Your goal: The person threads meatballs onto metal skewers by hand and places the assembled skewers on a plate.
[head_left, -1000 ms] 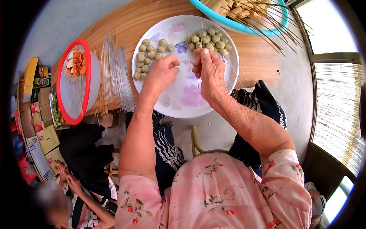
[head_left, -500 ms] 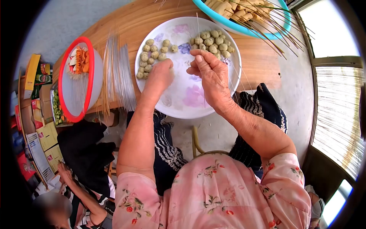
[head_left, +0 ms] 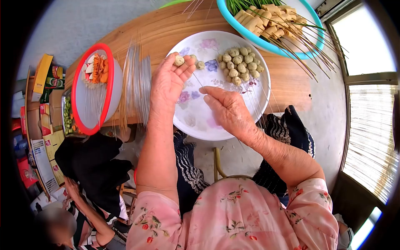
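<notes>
Beige speckled ball [head_left: 178, 60] sits in left hand [head_left: 166, 82]; right hand [head_left: 231, 109] pinches slender skewer [head_left: 198, 80].

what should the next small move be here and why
Probably ease the thin skewer in the right hand into the ball: the left hand holds it at the fingertips, and the skewer slants up toward it. I can't tell whether the tip already touches. Similar skewers run from the clustered balls on the plate.
</notes>
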